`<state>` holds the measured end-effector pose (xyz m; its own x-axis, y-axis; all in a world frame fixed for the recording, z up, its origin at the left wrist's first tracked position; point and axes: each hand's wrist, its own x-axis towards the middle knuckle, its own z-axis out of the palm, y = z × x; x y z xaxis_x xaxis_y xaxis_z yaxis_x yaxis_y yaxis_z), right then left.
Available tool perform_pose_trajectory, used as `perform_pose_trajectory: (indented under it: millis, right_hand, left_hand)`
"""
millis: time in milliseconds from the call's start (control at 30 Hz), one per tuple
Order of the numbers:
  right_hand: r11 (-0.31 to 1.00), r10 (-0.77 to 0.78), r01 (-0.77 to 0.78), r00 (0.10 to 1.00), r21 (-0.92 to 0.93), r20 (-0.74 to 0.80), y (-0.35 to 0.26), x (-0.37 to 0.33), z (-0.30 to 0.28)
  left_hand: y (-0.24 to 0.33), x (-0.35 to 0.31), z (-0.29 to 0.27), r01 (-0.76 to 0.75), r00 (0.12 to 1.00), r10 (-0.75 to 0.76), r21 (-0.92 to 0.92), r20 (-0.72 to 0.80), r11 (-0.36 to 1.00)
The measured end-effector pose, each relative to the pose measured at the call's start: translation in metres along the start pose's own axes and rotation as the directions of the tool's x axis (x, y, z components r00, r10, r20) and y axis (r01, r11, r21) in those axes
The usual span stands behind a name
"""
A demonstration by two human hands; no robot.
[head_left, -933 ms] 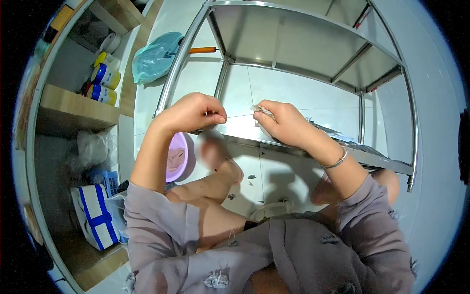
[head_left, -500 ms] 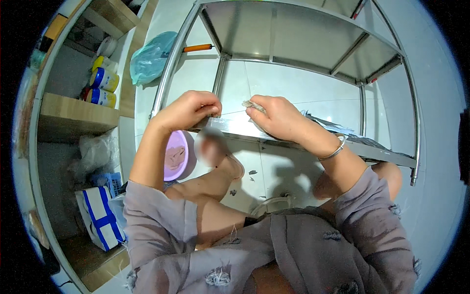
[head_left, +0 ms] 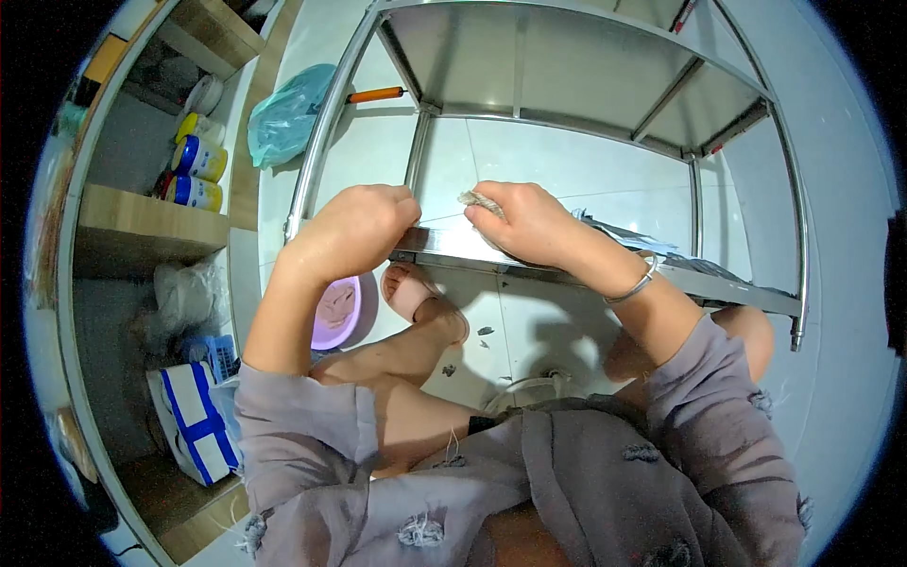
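A metal rack (head_left: 418,239) stands in front of me, and both my hands are at the near edge of its lower shelf. My right hand (head_left: 525,223) is closed round a crumpled greyish rag (head_left: 483,202), whose end sticks out past the thumb. The heel of that hand is at the shelf edge. To its left, my left hand (head_left: 355,227) is closed in a fist, back of the hand up, beside the left end of the same edge. Its fingertips are turned away, so what they hold, if anything, is hidden.
A purple basin (head_left: 336,338) with a pinkish cloth stands on the floor beside my foot. Dark scraps (head_left: 486,331) lie on the tiles. A green plastic bag (head_left: 291,115) is by the rack's left post. Left is a wooden shelf unit (head_left: 151,210) with tubs and a blue-and-white bag.
My left hand has turned over, its back now upward and its fingers curled out of sight. My right hand with the rag has shifted slightly left.
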<state>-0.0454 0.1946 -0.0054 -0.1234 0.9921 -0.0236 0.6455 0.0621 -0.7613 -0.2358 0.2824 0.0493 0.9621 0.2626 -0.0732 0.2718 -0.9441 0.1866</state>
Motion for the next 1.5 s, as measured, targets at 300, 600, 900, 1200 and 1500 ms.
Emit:
perform_pose_trajectory:
  millis: [300, 600, 900, 1200, 1500]
  right_hand:
    - [0.981, 0.054, -0.056, 0.998, 0.187, 0.016, 0.012, 0.0, -0.007]
    - [0.972, 0.061, -0.124, 0.953, 0.198, 0.298, 0.025, -0.061, -0.066]
    - [0.997, 0.01, 0.006, 0.979, -0.078, 0.206, -0.019, 0.004, -0.003]
    - [0.991, 0.131, -0.125, 0.948, -0.038, 0.292, 0.003, -0.041, -0.045]
    - [0.977, 0.155, -0.114, 0.96, -0.181, 0.233, -0.018, -0.006, -0.013]
  left_hand:
    - [-0.018, -0.002, 0.02, 0.116, 0.986, -0.151, -0.381, -0.065, 0.917]
    - [-0.002, 0.008, 0.027, 0.314, 0.949, -0.218, -0.625, 0.228, 0.714]
    - [-0.017, 0.024, 0.034, 0.498, 0.864, -0.196, -0.727, 0.464, 0.473]
    - [-0.025, 0.004, 0.032, 0.402, 0.916, -0.197, -0.818, 0.35, 0.413]
    - [-0.028, 0.015, 0.028, 0.379, 0.925, -0.148, -0.841, 0.349, 0.385]
